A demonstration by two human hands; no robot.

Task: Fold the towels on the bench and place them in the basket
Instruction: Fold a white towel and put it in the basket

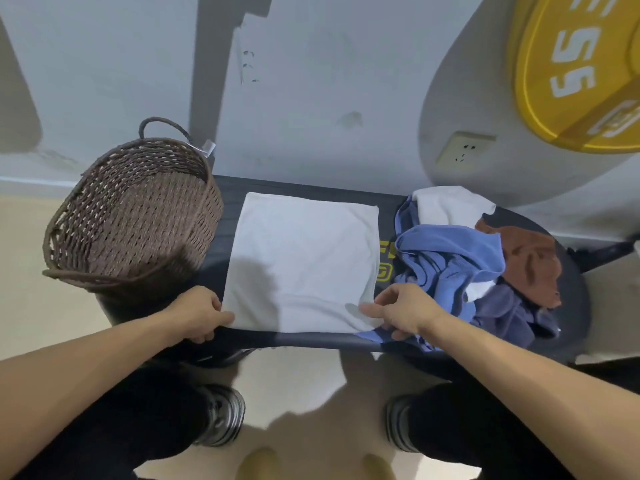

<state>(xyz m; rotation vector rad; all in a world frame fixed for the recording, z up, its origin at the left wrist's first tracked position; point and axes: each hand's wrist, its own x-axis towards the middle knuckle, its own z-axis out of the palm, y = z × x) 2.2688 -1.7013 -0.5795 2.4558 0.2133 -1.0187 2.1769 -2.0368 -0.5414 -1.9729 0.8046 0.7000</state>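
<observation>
Between both pinching hands, left hand (199, 315) and right hand (403, 311), flat white terry towel (301, 258) awaits folding; lift near corners away.

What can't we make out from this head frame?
- Basket floor: hidden behind its near wall.
- Towel pile: towels overlap, count unclear.
- Bench logo: covered by the white towel.
- Left hand, right hand fingertips: tucked under towel corners.

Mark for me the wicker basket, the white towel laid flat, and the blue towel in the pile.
wicker basket (93, 271), head view: on the near rim.
white towel (304, 244), head view: on the middle of the flat cloth.
blue towel (450, 251), head view: on the top bunched fold.
</observation>
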